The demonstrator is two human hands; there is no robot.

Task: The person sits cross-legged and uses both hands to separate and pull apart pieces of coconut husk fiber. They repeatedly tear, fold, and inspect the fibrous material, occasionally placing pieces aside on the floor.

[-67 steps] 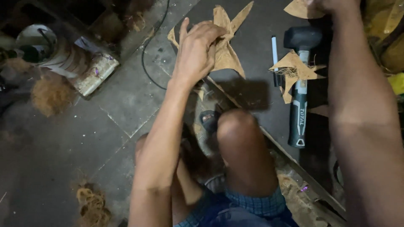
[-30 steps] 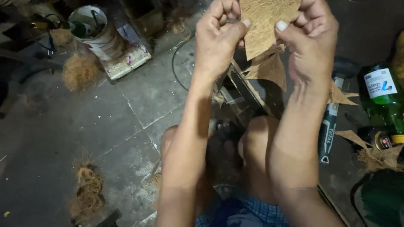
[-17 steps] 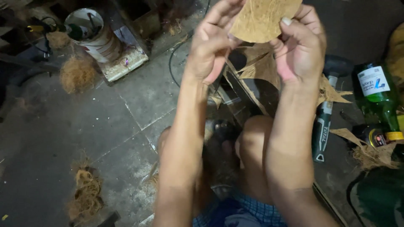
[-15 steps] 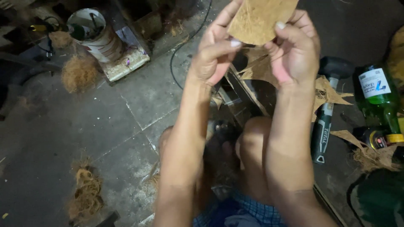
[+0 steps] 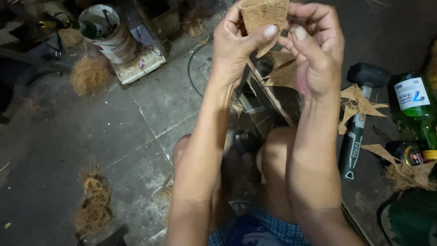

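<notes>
My left hand [image 5: 239, 43] and my right hand [image 5: 316, 50] are raised together at the top of the view, both pinching one brown fibrous sheet piece [image 5: 264, 16]. The left thumb presses on its lower edge; the right fingertips grip its right side. The sheet's top runs out of frame. Below the hands lie more cut pieces of the same brown sheet [image 5: 282, 75] on a dark board.
A black rubber mallet [image 5: 359, 118] lies to the right, with brown scraps [image 5: 359, 102] across its handle. A green glass bottle [image 5: 416, 109] stands at the far right. A white bucket [image 5: 107, 32] sits top left. Clumps of coconut fibre [image 5: 93, 202] lie on the concrete floor.
Both hands lifted the brown sheet piece off the board and raised it. Over the last second they have been turning and re-gripping it while the view drifted slightly.
</notes>
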